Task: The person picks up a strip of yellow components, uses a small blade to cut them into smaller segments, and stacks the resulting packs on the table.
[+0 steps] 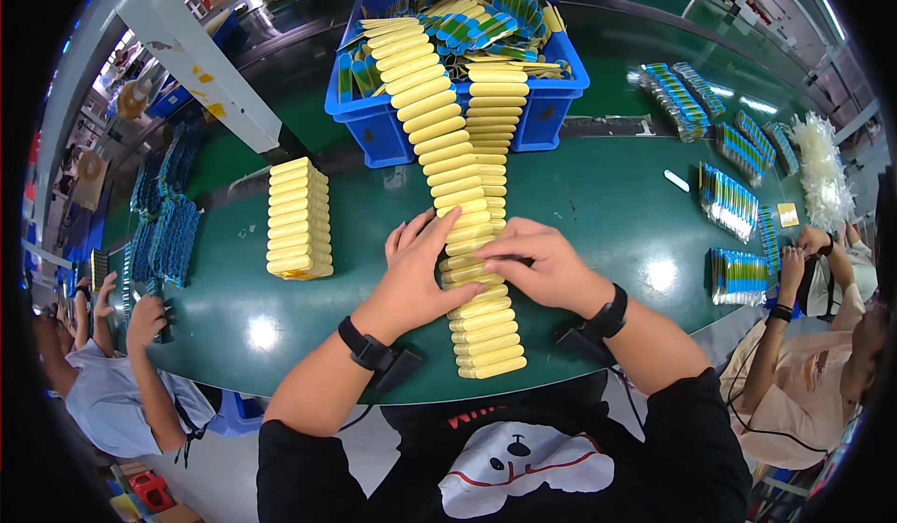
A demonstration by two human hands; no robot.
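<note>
A long overlapping row of flat yellow strips with rounded ends (pixel 488 336) runs from the table's near edge up to the blue bin (pixel 376 138). Behind it, a second, similar row (pixel 495 103) leans on the bin's rim. My left hand (pixel 411 280) grips the near row from its left side, index finger along the edge and thumb across the strips. From the right, my right hand (pixel 542 266) has thumb and fingertips pinched together on the same strips. How many strips lie between those fingers is hidden.
A stacked block of yellow strips (pixel 297 219) stands to the left. Blue-and-yellow bundles (pixel 729 201) and a heap of clear plastic (pixel 822 173) lie at right. A metal post (pixel 201 65) rises at far left. Co-workers' hands (pixel 148 320) work on both sides.
</note>
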